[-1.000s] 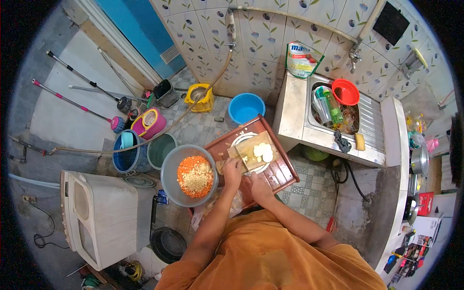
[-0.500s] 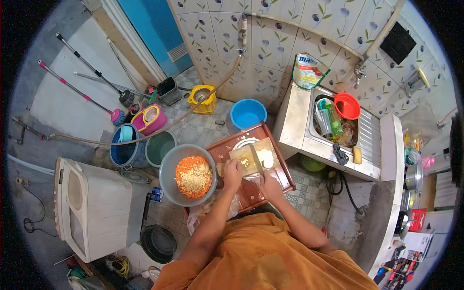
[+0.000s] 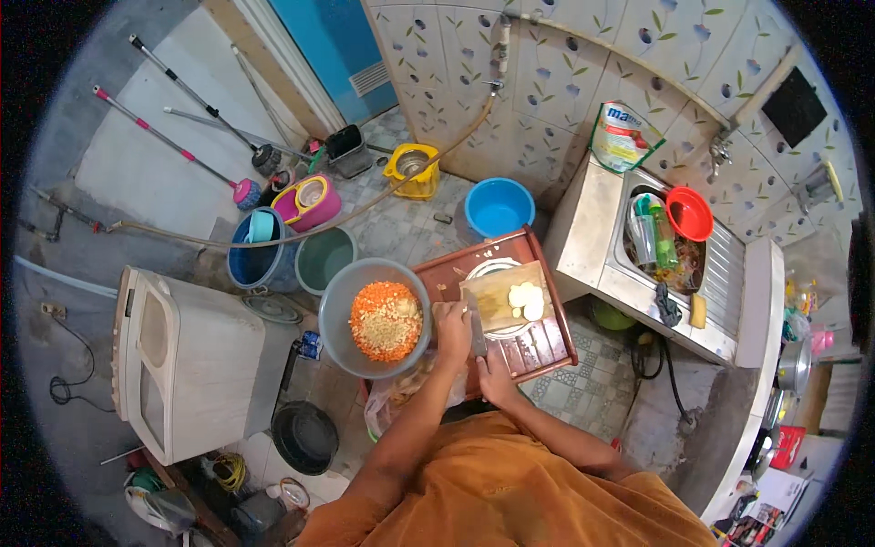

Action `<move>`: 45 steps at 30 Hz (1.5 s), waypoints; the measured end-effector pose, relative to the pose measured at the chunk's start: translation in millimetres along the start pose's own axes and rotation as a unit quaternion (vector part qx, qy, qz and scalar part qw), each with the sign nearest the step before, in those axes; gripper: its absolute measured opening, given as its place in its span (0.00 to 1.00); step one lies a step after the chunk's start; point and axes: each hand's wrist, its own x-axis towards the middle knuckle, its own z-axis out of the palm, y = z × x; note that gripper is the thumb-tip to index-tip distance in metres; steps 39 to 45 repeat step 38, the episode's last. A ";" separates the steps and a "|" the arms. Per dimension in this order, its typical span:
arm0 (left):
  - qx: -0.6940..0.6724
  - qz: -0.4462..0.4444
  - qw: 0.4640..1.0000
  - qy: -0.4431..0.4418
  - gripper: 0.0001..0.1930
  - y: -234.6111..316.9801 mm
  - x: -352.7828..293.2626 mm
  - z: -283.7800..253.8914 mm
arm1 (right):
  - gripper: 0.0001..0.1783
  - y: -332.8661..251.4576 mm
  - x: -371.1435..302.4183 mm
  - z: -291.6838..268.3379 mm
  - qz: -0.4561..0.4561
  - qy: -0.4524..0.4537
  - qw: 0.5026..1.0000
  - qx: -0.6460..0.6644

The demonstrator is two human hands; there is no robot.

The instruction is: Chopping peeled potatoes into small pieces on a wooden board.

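Observation:
My right hand (image 3: 497, 381) grips a knife (image 3: 478, 333), its broad blade upright beside the left end of a wooden cutting board (image 3: 497, 310). At that same end my left hand (image 3: 452, 330) is closed, close to the blade; what its fingers hold is hidden. Several pale round slices (image 3: 527, 297) lie on the right part of the board. Under the board is a white plate (image 3: 494, 265), on a red-brown low table (image 3: 540, 354). Left of my left hand stands a large grey basin (image 3: 333, 319) with diced orange pieces (image 3: 372, 301) and pale chopped bits on top.
A blue basin (image 3: 499, 208) stands on the floor beyond the table. To the right is a steel sink (image 3: 729, 272) with bottles and a red bowl (image 3: 690, 214). A hose (image 3: 401, 187) crosses above buckets at the left. A white appliance (image 3: 196, 356) stands at lower left.
My left hand has drawn to the board's left end, and the small yellowish pieces there no longer show. The knife has moved from mid-board to that end. The whole view has shifted.

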 end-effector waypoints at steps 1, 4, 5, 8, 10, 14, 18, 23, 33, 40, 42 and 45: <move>-0.019 -0.023 0.999 0.011 0.11 -2.9 0.2 -5.9 | 0.18 4.0 2.7 6.7 -0.021 -0.007 0.999 0.040; -0.016 -0.063 0.997 0.048 0.09 -9.3 3.7 -29.9 | 0.23 -21.2 12.1 14.9 0.034 -0.085 0.995 0.036; -0.014 -0.061 0.996 0.059 0.09 -26.9 4.2 -39.9 | 0.23 -29.5 16.1 22.1 0.004 -0.099 0.995 0.025; 0.061 -0.009 0.985 0.162 0.06 -91.2 -3.3 -66.1 | 0.17 -38.6 31.5 60.7 -0.018 -0.158 0.987 -0.023; 0.018 -0.077 0.987 0.137 0.08 -93.7 -5.2 -76.2 | 0.17 -35.7 37.0 75.1 -0.134 -0.100 0.985 0.031; 0.015 -0.145 0.955 0.256 0.11 -108.4 -17.6 -88.3 | 0.16 -72.3 46.6 76.1 0.135 -0.308 0.924 0.184; -0.023 -0.169 0.927 0.335 0.04 -126.9 -24.8 -91.4 | 0.17 -88.7 40.5 60.1 0.127 -0.330 0.921 0.166; 0.019 -0.207 0.923 0.325 0.05 -154.1 -38.0 -85.8 | 0.19 -85.0 30.5 28.0 0.122 -0.338 0.930 0.078; -0.077 0.009 0.997 0.025 0.07 41.6 -10.5 2.2 | 0.12 -43.9 -7.4 -119.6 0.121 -0.026 0.989 0.086; 0.051 0.007 0.998 -0.035 0.17 66.7 -17.8 44.8 | 0.17 -0.4 -21.1 -155.4 0.153 -0.014 0.960 0.235; 0.051 0.007 0.998 -0.035 0.17 66.7 -17.8 44.8 | 0.17 -0.4 -21.1 -155.4 0.153 -0.014 0.960 0.235; 0.051 0.007 0.998 -0.035 0.17 66.7 -17.8 44.8 | 0.17 -0.4 -21.1 -155.4 0.153 -0.014 0.960 0.235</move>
